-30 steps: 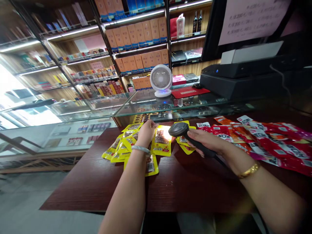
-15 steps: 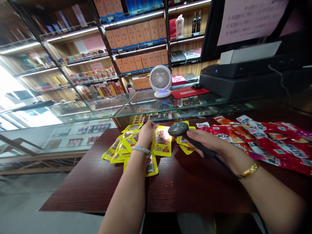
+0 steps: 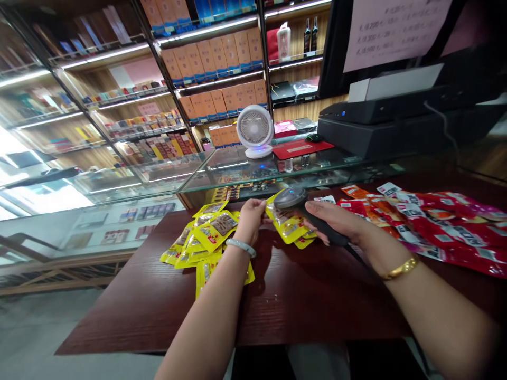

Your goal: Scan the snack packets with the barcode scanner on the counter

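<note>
Since the earlier frame, one yellow packet [image 3: 288,228] has shifted rightward with my left hand [image 3: 250,219], which pinches its far-left corner. It lies nearer me than the white fan [image 3: 255,129] and right of it, long axis slanting far-left to near-right. My right hand [image 3: 341,220] wraps the scanner [image 3: 319,222], head pointing far-left.

The bare left hand [image 3: 252,217] is shifting rightward, bringing a flat, glossy yellow packet [image 3: 288,229] over other yellow packets [image 3: 304,242], beneath the black handheld scanner [image 3: 292,199].
</note>
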A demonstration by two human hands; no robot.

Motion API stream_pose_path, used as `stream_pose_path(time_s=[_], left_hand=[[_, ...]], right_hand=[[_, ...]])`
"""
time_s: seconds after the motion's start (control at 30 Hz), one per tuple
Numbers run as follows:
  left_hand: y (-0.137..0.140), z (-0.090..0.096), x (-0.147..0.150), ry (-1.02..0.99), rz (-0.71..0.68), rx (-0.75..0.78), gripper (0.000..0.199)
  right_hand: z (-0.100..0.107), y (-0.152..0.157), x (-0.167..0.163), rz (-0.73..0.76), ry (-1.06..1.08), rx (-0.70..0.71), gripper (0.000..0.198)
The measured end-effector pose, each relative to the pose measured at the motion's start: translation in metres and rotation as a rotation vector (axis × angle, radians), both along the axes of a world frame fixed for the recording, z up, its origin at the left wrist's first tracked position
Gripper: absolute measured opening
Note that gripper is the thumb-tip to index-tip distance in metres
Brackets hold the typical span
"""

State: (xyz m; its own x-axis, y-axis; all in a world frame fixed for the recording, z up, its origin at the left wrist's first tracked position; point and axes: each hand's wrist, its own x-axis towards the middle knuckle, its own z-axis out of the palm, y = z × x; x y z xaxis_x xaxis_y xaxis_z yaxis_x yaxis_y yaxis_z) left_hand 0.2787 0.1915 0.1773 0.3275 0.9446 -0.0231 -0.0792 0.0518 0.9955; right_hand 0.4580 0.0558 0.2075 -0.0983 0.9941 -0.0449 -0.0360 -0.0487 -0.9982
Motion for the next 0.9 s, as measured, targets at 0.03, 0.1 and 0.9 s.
stream_pose_path(time_s=[0.03, 0.1, 0.9], left_hand=[[-0.004, -0.002, 0.005, -0.068, -0.061, -0.058, 0.024], [-0.013, -0.006, 0.014, -0.187, -0.216, -0.15, 0.031], [0.012, 0.023, -0.035, 0.325, 0.064, 0.28, 0.044]], right_hand=[[0.0, 0.0, 0.0, -0.006, -0.001, 0.0, 0.05], [0.0, 0.0, 0.001, -0.01, 0.001, -0.002, 0.05], [-0.007, -0.005, -0.052, 0.13, 0.105, -0.072, 0.048]])
